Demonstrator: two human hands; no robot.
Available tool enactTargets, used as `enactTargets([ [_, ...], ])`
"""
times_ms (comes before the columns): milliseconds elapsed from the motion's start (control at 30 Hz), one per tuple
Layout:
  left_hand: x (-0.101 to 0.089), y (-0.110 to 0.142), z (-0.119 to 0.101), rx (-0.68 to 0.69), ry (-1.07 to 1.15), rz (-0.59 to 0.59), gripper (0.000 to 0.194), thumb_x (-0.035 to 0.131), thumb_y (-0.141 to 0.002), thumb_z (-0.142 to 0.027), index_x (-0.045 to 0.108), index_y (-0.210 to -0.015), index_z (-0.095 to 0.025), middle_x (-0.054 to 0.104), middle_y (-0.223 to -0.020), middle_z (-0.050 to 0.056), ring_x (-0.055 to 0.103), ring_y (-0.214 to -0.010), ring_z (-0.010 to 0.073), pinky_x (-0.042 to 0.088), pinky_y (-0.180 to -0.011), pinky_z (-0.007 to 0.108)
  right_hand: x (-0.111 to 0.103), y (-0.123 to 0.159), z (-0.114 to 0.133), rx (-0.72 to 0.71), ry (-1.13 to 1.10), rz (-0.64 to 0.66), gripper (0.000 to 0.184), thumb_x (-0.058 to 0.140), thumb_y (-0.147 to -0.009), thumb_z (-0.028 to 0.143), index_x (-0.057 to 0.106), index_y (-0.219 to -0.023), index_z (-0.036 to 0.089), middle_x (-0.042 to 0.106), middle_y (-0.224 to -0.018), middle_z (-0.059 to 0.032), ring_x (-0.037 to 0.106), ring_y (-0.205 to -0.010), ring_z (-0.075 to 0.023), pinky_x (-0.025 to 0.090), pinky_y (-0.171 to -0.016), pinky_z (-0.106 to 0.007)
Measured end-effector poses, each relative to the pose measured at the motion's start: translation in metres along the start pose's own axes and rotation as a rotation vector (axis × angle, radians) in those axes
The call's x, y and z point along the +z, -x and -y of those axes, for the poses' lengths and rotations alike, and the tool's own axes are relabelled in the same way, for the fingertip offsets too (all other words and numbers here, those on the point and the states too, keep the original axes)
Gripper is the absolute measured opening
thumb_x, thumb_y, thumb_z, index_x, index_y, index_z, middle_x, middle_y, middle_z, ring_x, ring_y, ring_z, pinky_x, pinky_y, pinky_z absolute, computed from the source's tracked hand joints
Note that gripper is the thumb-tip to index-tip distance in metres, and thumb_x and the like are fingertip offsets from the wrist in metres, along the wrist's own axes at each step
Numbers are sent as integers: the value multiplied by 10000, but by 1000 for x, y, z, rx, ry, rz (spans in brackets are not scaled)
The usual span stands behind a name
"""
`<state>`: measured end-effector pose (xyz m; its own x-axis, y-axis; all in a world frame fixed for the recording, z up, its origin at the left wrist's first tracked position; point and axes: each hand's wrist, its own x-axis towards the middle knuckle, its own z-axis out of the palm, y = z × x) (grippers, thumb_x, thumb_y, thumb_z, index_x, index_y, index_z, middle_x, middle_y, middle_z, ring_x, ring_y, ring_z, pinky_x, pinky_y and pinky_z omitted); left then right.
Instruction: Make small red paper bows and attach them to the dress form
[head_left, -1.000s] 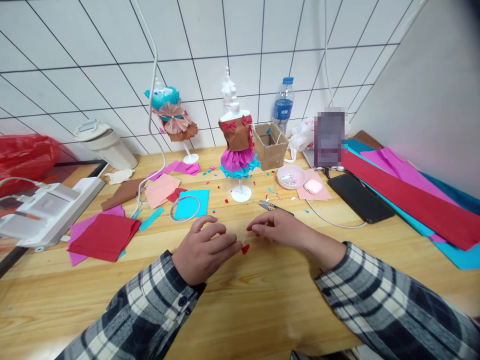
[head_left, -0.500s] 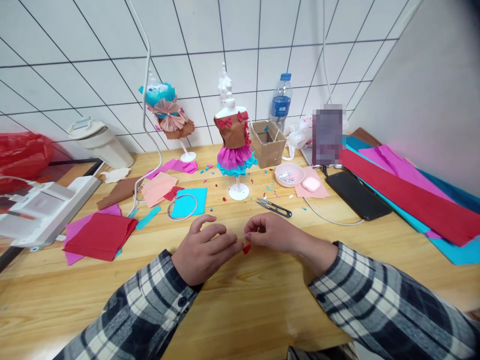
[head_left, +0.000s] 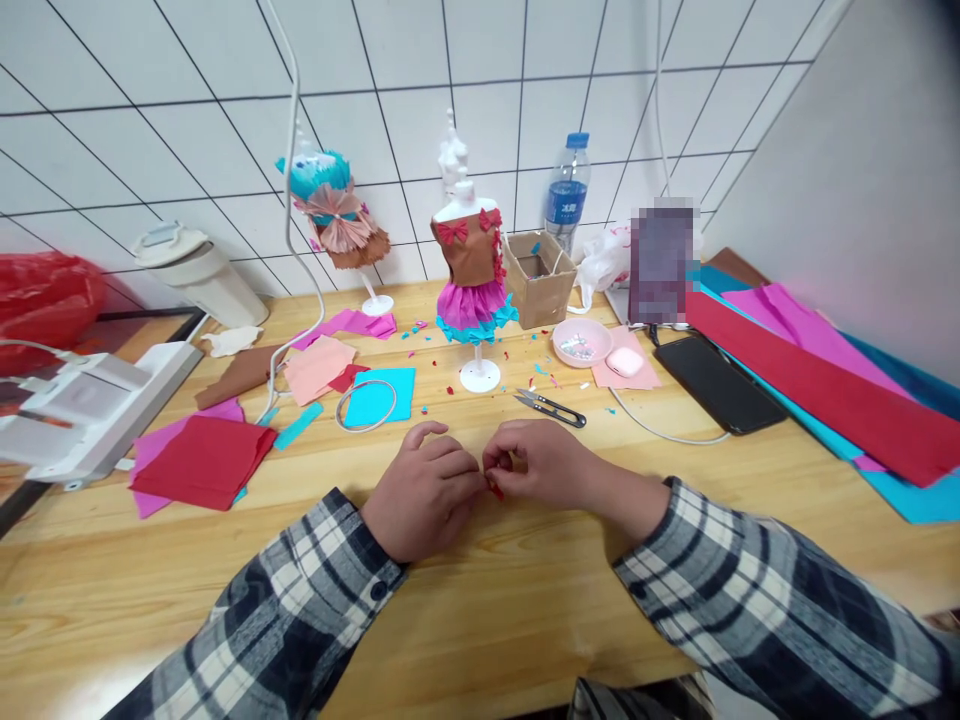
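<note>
A small piece of red crepe paper [head_left: 496, 490] is pinched between my two hands, low over the table. My left hand [head_left: 427, 492] reaches it from the left, thumb hidden, fingertips closed at its edge. From the other side my right hand [head_left: 541, 464] grips it between thumb and forefinger, the other fingers curled. Just beyond stand a small dress form [head_left: 471, 255] in a brown top with red bows and a purple and blue skirt, and black thread snips [head_left: 551, 408] lying on the wood.
A silver ring [head_left: 366, 406] lies on blue paper. Red sheets [head_left: 202, 460] and a power strip [head_left: 112, 410] are at left. A pink dish [head_left: 582, 342], cardboard box [head_left: 540, 285], water bottle [head_left: 567, 190] and black phone [head_left: 720, 383] stand or lie at right. A second dressed form [head_left: 341, 215] is behind.
My hands have come closer together around the red paper, and more of it is covered by my fingers. The view has tipped slightly; the other objects stay in place.
</note>
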<state>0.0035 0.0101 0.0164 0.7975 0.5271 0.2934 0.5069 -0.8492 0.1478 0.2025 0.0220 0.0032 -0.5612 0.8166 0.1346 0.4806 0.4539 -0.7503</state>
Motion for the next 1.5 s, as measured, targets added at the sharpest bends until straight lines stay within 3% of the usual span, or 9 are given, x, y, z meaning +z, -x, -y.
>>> enactTargets([
  [167,1,-4,-4,-175,65,-4,144,521,-787,-174,660,-754,-187,642,-708,27,539,-715,175,380,-744,365,2,5,4,-128,207,-97,53,610,-749,152,634,-777,191,608,-721,16,523,-670,-119,354,-619,-238],
  [433,6,-3,-5,-455,258,-142,153,551,-779,-210,616,-647,-167,618,-648,25,535,-656,161,393,-646,303,8,9,6,-249,416,-198,72,555,-839,240,608,-820,195,610,-761,0,521,-693,-139,360,-621,-258],
  [800,7,-9,-9,-928,885,-279,190,624,-750,-325,656,-677,-152,663,-674,19,571,-661,147,435,-646,258,10,8,10,-300,523,-314,224,447,-933,272,641,-866,183,620,-771,-37,551,-709,-151,405,-641,-272],
  [933,11,-6,-7,-944,1031,-354,217,651,-753,-370,668,-738,-154,678,-729,21,577,-685,142,446,-664,254,10,8,11,-216,277,-360,185,496,-914,257,672,-922,202,655,-817,-35,576,-725,-138,439,-655,-262],
  [1067,11,-3,-3,-848,851,-419,192,662,-763,-359,678,-755,-167,668,-757,21,586,-732,150,449,-716,268,8,5,10,68,-138,-446,131,597,-830,256,698,-893,199,657,-749,-13,519,-552,-96,425,-517,-230],
  [1200,10,-2,-3,-767,701,-419,167,631,-800,-332,682,-760,-178,661,-749,15,593,-720,145,451,-706,267,8,0,7,387,-595,-283,239,579,-815,353,692,-924,173,645,-761,-21,455,-445,-68,360,-368,-201],
  [1333,8,-4,-4,-710,592,-410,143,614,-817,-292,679,-760,-179,668,-750,16,606,-720,145,460,-701,265,10,0,6,477,-852,-143,278,671,-735,417,689,-867,173,631,-760,-14,514,-503,-83,415,-367,-187],
  [1500,6,-4,-5,-599,445,-404,116,604,-827,-253,670,-771,-175,665,-752,21,608,-733,148,465,-704,270,13,0,8,574,-1019,-108,286,762,-641,375,684,-826,172,608,-702,16,512,-501,-68,431,-385,-172],
])
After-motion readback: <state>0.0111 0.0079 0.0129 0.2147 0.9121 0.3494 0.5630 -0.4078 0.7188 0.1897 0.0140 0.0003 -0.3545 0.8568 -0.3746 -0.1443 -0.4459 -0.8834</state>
